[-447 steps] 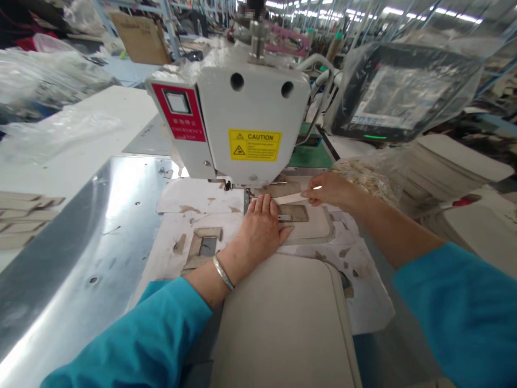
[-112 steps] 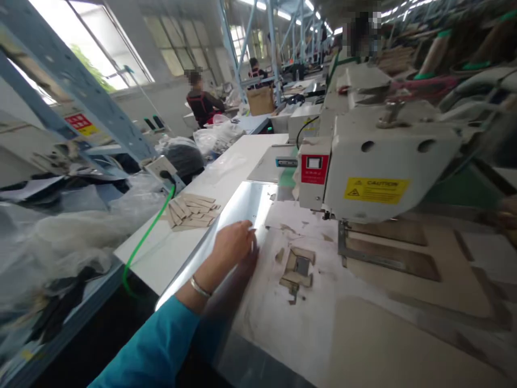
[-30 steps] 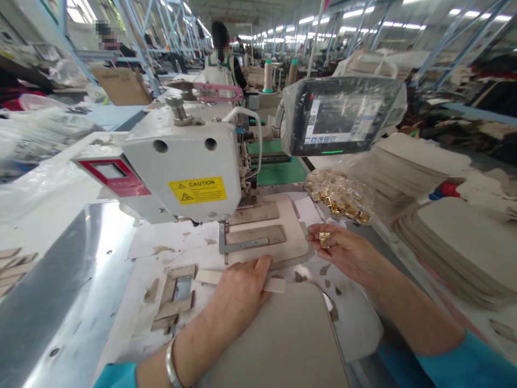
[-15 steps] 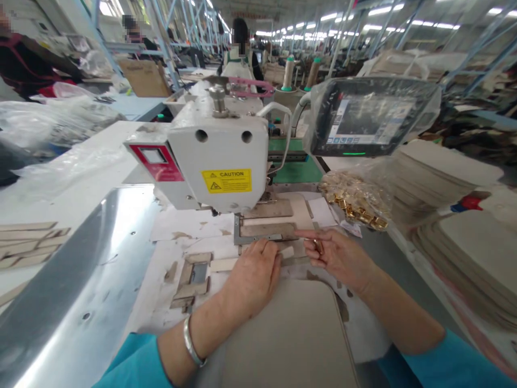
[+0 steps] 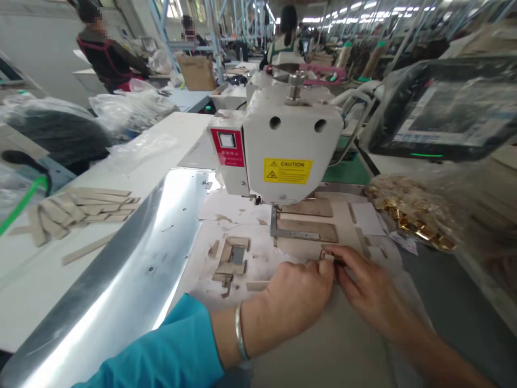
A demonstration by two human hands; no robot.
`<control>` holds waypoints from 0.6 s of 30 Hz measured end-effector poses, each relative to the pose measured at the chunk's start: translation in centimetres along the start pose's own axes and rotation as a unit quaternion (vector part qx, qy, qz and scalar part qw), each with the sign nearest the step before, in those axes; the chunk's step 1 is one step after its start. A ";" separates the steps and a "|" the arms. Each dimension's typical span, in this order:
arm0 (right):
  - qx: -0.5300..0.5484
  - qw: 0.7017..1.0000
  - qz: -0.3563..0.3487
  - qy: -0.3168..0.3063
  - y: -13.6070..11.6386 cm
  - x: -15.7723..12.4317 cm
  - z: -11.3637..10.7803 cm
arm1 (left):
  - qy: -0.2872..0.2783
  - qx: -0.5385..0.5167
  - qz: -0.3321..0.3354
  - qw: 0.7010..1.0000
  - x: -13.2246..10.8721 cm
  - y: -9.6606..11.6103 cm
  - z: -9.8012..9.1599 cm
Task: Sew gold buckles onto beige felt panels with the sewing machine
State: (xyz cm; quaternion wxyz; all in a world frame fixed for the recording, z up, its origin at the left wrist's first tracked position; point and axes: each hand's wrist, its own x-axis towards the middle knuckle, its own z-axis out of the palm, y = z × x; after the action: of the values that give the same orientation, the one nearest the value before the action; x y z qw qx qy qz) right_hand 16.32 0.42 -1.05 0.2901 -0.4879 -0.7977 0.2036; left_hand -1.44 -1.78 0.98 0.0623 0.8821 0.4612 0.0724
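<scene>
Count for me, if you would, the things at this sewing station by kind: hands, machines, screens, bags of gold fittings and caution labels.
hands: 2, the left hand and the right hand
sewing machine: 1
touch screen: 1
bag of gold fittings: 1
caution label: 1
Total: 6

A yellow label (image 5: 287,171) and red panel (image 5: 226,147) are showing on the white sewing machine (image 5: 294,134); gold buckles (image 5: 412,218) are glinting beside it.
</scene>
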 end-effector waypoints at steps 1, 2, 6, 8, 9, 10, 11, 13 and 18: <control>-0.016 1.000 -0.016 0.010 -0.2 -0.1 -0.1 | 0.000 -0.002 0.000 1.000 -0.1 0.2 0.1; -0.028 0.999 -0.025 0.020 -0.4 -0.2 -0.1 | 0.000 -0.003 -0.002 1.000 -0.2 0.3 0.1; -0.051 0.997 -0.037 0.044 -0.7 -0.1 -0.2 | -0.013 -0.006 -0.010 1.000 0.0 0.0 0.0; -0.058 0.996 -0.040 0.049 -0.7 -0.1 -0.2 | -0.017 -0.007 -0.012 1.000 0.2 -0.3 0.0; -0.060 0.996 -0.037 0.048 -0.7 -0.2 -0.1 | -0.020 -0.009 -0.016 1.000 0.3 -0.4 0.0; -0.062 0.997 -0.031 0.041 -0.7 -0.3 0.0 | -0.024 -0.012 -0.019 0.999 0.4 -0.5 0.0; -0.065 0.997 -0.023 0.028 -0.9 -0.4 0.1 | -0.029 -0.014 -0.022 0.999 0.5 -0.6 0.1; -0.074 0.997 -0.012 -0.001 -1.3 -0.6 0.3 | -0.041 -0.017 -0.021 0.999 0.7 -0.8 0.2; -0.031 0.996 0.035 -0.072 -2.8 -0.6 0.1 | -0.029 -0.015 -0.015 0.999 1.2 -1.3 0.1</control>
State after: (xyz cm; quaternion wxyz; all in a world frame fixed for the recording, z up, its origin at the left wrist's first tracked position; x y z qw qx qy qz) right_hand 14.61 -1.38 0.48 0.2091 -0.5086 -0.8048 0.2233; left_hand -1.82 -0.03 0.76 0.0896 0.8760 0.4710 0.0530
